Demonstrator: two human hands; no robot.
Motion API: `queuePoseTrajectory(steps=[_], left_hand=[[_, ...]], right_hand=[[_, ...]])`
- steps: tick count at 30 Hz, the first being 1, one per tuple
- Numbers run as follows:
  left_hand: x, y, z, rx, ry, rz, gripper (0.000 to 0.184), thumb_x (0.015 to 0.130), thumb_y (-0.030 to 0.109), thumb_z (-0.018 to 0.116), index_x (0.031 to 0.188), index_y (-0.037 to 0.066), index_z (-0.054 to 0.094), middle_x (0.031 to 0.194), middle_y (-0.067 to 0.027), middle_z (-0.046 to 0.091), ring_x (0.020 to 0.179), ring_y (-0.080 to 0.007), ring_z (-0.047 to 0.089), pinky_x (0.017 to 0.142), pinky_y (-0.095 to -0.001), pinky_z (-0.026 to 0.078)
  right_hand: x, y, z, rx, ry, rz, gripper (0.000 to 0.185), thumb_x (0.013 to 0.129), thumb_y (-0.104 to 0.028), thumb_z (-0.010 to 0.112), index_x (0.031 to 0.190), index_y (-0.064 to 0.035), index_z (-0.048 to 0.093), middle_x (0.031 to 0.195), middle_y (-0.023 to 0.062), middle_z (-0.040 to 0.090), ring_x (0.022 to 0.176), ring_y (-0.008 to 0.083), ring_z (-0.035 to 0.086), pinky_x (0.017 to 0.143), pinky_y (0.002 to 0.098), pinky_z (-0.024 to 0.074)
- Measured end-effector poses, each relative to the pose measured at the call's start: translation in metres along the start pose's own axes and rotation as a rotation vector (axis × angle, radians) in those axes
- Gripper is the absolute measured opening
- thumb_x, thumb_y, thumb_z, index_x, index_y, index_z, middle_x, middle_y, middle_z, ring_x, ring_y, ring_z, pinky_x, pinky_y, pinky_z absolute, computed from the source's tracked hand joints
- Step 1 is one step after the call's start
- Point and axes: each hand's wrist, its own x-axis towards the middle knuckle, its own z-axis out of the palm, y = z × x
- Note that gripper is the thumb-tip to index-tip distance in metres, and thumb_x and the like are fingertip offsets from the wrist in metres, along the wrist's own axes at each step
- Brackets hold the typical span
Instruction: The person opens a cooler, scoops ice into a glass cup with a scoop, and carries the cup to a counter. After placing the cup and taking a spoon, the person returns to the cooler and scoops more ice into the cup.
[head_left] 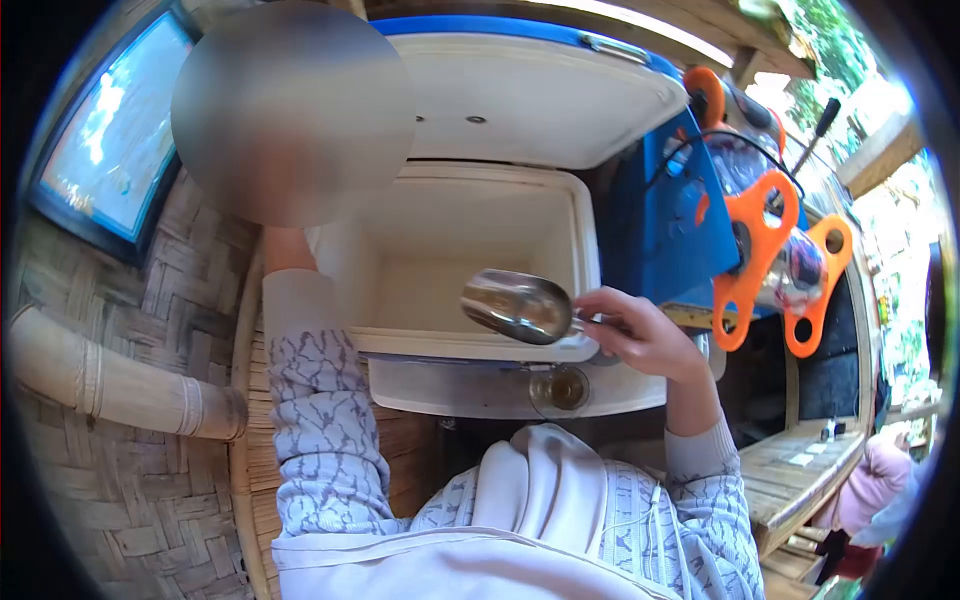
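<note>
My right hand [645,335] grips the handle of a shiny metal scoop [518,305]. The scoop is held over the near right part of an open white cooler box [585,225], its bowl pointing left. The cooler's inside walls and pale floor show, while its left side is partly covered. Its lid [560,95], white inside with a blue outer edge, stands raised at the back. My left hand [288,248] reaches forward at the cooler's left side; a round blur hides its fingers, and only the wrist shows.
A clear glass [560,388] is at the cooler's front, by a whitish ledge [450,390]. On the right are a blue panel [685,205] and a machine with orange handles [755,250]. A bamboo pole [130,385] juts in from the left. Another person's pink sleeve [875,480] shows far right.
</note>
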Motion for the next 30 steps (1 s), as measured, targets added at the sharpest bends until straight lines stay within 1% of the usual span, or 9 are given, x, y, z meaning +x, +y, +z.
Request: queuePoseTrajectory(steps=[3, 5, 6, 10, 19, 23, 24, 26, 30], left_hand=[[0.005, -0.011, -0.003, 0.031, 0.032, -0.048, 0.057, 0.091, 0.047, 0.046, 0.108, -0.008, 0.054, 0.100, -0.0113, 0.059, 0.093, -0.0173, 0.052, 0.083, -0.0318, 0.040], [0.006, -0.016, 0.001, 0.001, 0.051, -0.069, 0.058, 0.092, 0.045, 0.045, 0.115, -0.008, 0.050, 0.108, -0.0141, 0.057, 0.100, -0.0192, 0.051, 0.088, -0.0328, 0.039], [0.004, -0.009, 0.002, -0.005, 0.065, -0.079, 0.059, 0.092, 0.045, 0.044, 0.119, -0.008, 0.048, 0.113, -0.0156, 0.055, 0.103, -0.0205, 0.050, 0.089, -0.0331, 0.038], [0.001, -0.003, 0.005, -0.060, 0.053, -0.087, 0.067, 0.089, 0.051, 0.046, 0.121, -0.008, 0.046, 0.115, -0.0159, 0.055, 0.103, -0.0214, 0.052, 0.087, -0.0328, 0.041], [0.003, -0.006, 0.000, 0.023, 0.112, -0.126, 0.076, 0.086, 0.059, 0.044, 0.122, -0.007, 0.044, 0.115, -0.0161, 0.054, 0.103, -0.0223, 0.051, 0.088, -0.0338, 0.039], [0.007, -0.014, -0.004, 0.031, 0.103, -0.113, 0.076, 0.085, 0.060, 0.045, 0.121, -0.007, 0.045, 0.113, -0.0153, 0.054, 0.101, -0.0217, 0.051, 0.087, -0.0339, 0.039], [0.006, -0.013, -0.003, 0.020, 0.112, -0.121, 0.076, 0.085, 0.060, 0.045, 0.121, -0.007, 0.045, 0.113, -0.0153, 0.054, 0.101, -0.0216, 0.051, 0.088, -0.0339, 0.039], [0.005, -0.011, -0.001, 0.019, 0.114, -0.105, 0.075, 0.086, 0.059, 0.045, 0.121, -0.007, 0.046, 0.113, -0.0153, 0.054, 0.101, -0.0215, 0.051, 0.088, -0.0339, 0.039], [0.004, -0.008, 0.001, 0.027, 0.136, -0.123, 0.074, 0.086, 0.058, 0.046, 0.119, -0.008, 0.047, 0.113, -0.0154, 0.055, 0.102, -0.0213, 0.051, 0.088, -0.0341, 0.038]], right_hand=[[-0.062, 0.020, -0.003, 0.049, 0.166, -0.020, 0.028, 0.085, -0.001, 0.054, 0.112, 0.0013, 0.051, 0.095, 0.0118, 0.062, 0.081, 0.0154, 0.059, 0.072, 0.0264, 0.0471], [-0.101, 0.023, 0.001, -0.165, 0.313, 0.114, 0.026, 0.085, -0.001, 0.055, 0.110, 0.0018, 0.053, 0.092, 0.0114, 0.063, 0.077, 0.0137, 0.059, 0.069, 0.0263, 0.0473], [-0.119, 0.026, 0.005, -0.124, 0.370, 0.165, 0.025, 0.085, -0.001, 0.055, 0.110, 0.0016, 0.054, 0.090, 0.0097, 0.064, 0.075, 0.0120, 0.058, 0.065, 0.0253, 0.0472], [-0.171, 0.053, 0.020, 0.042, 0.474, 0.331, 0.027, 0.084, -0.002, 0.056, 0.111, 0.0021, 0.053, 0.091, 0.0073, 0.064, 0.070, 0.0089, 0.054, 0.058, 0.0227, 0.0455], [-0.174, 0.170, 0.066, 0.126, 0.524, 0.464, 0.029, 0.084, -0.006, 0.056, 0.113, 0.0000, 0.054, 0.090, 0.0078, 0.064, 0.067, 0.0105, 0.053, 0.061, 0.0254, 0.0460], [-0.164, 0.185, 0.076, -0.030, 0.527, 0.454, 0.029, 0.083, -0.006, 0.056, 0.112, 0.0014, 0.054, 0.095, 0.0149, 0.065, 0.081, 0.0230, 0.063, 0.069, 0.0335, 0.0490], [-0.163, 0.187, 0.078, -0.030, 0.523, 0.454, 0.029, 0.083, -0.006, 0.056, 0.112, 0.0014, 0.054, 0.095, 0.0149, 0.065, 0.081, 0.0230, 0.063, 0.069, 0.0335, 0.0490], [-0.161, 0.189, 0.079, -0.112, 0.547, 0.366, 0.029, 0.083, -0.007, 0.055, 0.111, -0.0012, 0.054, 0.095, 0.0181, 0.064, 0.087, 0.0312, 0.063, 0.073, 0.0368, 0.0488], [-0.152, 0.169, 0.076, -0.218, 0.532, 0.442, 0.027, 0.082, -0.009, 0.055, 0.109, -0.0049, 0.055, 0.092, 0.0178, 0.064, 0.085, 0.0333, 0.062, 0.073, 0.0373, 0.0487]])
